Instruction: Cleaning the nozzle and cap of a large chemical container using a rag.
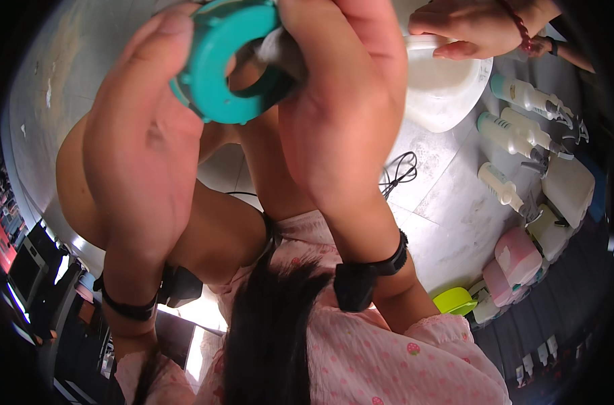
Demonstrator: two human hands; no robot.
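Note:
A teal plastic ring [213, 76] with small knobs round its outer edge is held up close to the camera. My left hand [150, 106] grips its left side, thumb on the outer edge. My right hand [342, 96] is at the ring's right side, fingers curled around a blurred grey-white thing [281, 50] that reaches into the ring's opening; it is too blurred to name. The fingertips of both hands are partly hidden or cut off at the top. Behind the hands are my bare knees and a grey tiled floor [438, 177].
Another person's hand [469, 30] rests on the rim of a white tub [443, 96]. Several white pump bottles [504, 134] stand at right, near pink and white jerrycans [517, 255]. A lime-green basin [454, 301] lies below them. A coiled black cable [400, 169] is on the floor.

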